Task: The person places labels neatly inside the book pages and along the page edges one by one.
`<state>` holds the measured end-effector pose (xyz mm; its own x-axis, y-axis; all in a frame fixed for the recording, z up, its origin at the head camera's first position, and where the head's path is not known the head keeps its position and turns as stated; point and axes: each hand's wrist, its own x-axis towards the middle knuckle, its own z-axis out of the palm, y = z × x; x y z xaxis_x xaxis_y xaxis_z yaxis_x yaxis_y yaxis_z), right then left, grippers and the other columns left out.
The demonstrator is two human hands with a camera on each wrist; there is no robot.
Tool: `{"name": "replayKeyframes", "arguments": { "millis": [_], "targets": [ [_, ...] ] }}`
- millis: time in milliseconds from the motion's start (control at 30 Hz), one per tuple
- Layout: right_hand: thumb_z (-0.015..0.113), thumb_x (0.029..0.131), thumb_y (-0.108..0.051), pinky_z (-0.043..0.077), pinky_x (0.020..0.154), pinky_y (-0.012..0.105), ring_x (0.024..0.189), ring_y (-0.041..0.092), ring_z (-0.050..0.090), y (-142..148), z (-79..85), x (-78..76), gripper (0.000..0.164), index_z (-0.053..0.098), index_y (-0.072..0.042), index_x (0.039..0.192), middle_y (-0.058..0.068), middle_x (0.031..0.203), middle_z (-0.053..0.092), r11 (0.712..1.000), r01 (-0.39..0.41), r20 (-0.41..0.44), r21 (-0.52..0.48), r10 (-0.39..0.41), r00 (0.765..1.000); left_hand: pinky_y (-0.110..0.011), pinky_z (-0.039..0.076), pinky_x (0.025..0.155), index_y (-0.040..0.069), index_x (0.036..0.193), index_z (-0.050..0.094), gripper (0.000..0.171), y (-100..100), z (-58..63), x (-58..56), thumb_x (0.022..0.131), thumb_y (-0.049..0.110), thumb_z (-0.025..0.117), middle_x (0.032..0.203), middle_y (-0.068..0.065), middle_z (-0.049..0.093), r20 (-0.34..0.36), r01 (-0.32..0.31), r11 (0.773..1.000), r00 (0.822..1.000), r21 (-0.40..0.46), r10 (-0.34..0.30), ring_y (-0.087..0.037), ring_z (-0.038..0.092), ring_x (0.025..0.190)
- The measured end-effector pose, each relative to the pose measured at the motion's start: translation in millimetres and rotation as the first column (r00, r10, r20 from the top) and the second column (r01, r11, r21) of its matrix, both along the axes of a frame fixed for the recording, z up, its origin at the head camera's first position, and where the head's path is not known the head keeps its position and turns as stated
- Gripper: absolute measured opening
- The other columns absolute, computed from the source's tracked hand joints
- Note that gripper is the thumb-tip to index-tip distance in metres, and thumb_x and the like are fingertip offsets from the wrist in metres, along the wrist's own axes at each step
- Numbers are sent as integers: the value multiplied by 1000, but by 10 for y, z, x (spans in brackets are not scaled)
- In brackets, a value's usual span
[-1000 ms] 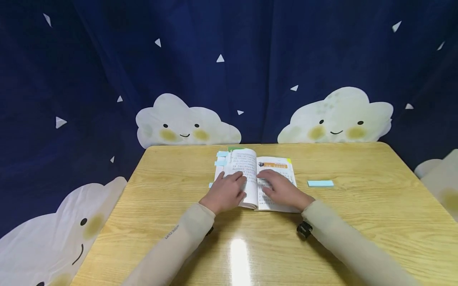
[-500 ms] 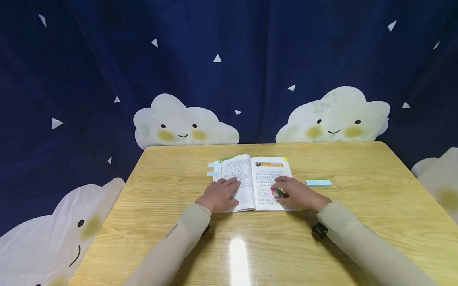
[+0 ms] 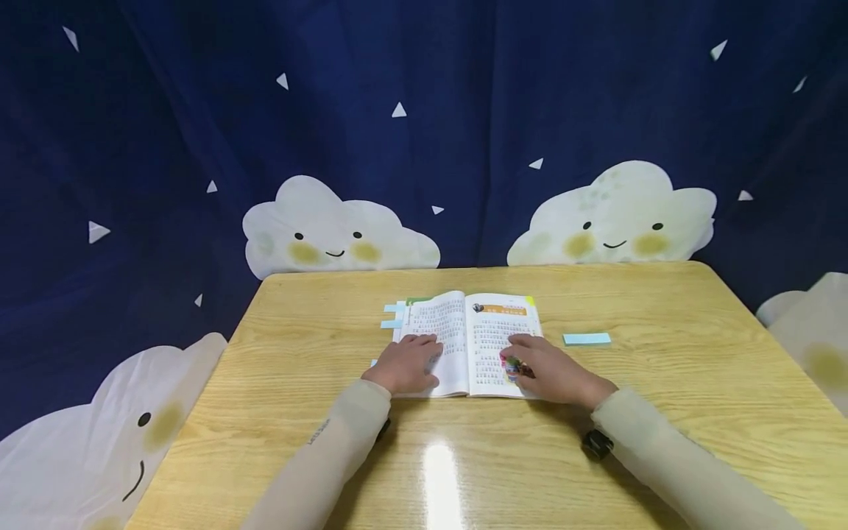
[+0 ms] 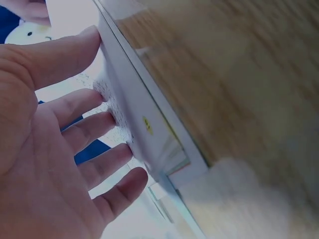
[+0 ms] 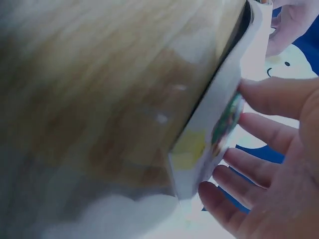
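Note:
An open book lies in the middle of the table, with printed text on both pages and an orange heading at the top of the right page. My left hand rests on the left page, its fingers spread; in the left wrist view the fingertips touch the paper. On the lower right page rests my right hand, fingers slightly bent beside a colourful picture. The right wrist view shows its fingertips pressed to the page, with nothing gripped. Light blue sticky tabs stick out of the book's left edge.
A light blue strip lies on the wooden table to the right of the book. Behind the table hangs a dark blue curtain with cloud and triangle prints. A glare patch shows at the table's front.
The right hand has moved from near the spine to the right page's lower outer part. The raised left pages have come down flatter, and the book appears slightly nearer in view.

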<state>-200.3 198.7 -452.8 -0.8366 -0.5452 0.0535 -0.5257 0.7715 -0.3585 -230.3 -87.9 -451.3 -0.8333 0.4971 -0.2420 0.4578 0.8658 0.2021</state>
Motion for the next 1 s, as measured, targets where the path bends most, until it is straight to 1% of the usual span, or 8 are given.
{"name": "replayKeyframes", "arguments": {
  "millis": [200,300,433,567,667,733,800,1000],
  "targets": [
    [70,89,-11,47,103,57,128,44,54,-5,33,-26,24,70,-6,113,26,135,58,999,22,-73,-45,-26,997,-55,35,116,23,151,43,63,13,-41,16,93,37,62,162,1,35,31,-33,999,999,9,33,-28,35,148],
    [70,90,-11,47,104,57,127,43,54,0,83,-35,22,70,-5,111,25,133,60,998,45,-67,-39,-48,997,-54,36,116,23,151,42,64,23,-39,22,92,38,62,162,1,36,29,-36,999,999,5,36,-28,35,148],
    [67,92,-13,44,105,58,127,44,54,63,140,-81,25,69,-1,114,25,133,59,997,71,-58,-37,-73,996,-53,35,117,23,152,42,64,8,-13,20,93,38,62,162,2,35,24,-42,999,999,-2,42,-28,35,148],
    [64,93,-10,45,102,59,122,45,56,263,162,-150,26,69,1,115,25,127,63,993,86,-56,-86,-91,994,-53,36,117,24,152,41,64,-11,-22,20,93,40,62,162,2,35,28,-41,999,999,-8,41,-28,35,148],
    [62,94,-9,47,99,60,120,46,58,462,213,-199,26,68,2,117,24,123,65,984,139,-12,-109,-141,990,-52,36,117,24,152,41,64,-13,-29,25,93,40,62,162,2,35,35,-42,999,998,-13,43,-28,35,148],
    [61,95,-9,48,96,60,118,46,59,596,262,-235,26,68,2,118,25,122,66,977,182,9,-113,-182,983,-52,36,117,24,152,41,64,-15,-24,20,93,40,62,162,2,35,34,-44,999,998,-12,44,-28,35,148],
    [60,95,-8,50,93,60,116,47,60,713,309,-276,25,68,2,117,25,120,67,972,207,2,-107,-208,978,-53,36,117,24,152,41,64,-17,-16,9,93,40,62,162,2,35,30,-45,999,999,-8,45,-28,35,148],
    [61,94,-5,51,88,60,110,47,62,936,302,-349,24,70,2,115,25,114,70,963,254,-10,-84,-256,967,-54,35,117,24,152,40,64,-20,-29,14,94,39,60,163,2,34,27,-43,999,999,1,43,-28,35,149]
  ]
}}
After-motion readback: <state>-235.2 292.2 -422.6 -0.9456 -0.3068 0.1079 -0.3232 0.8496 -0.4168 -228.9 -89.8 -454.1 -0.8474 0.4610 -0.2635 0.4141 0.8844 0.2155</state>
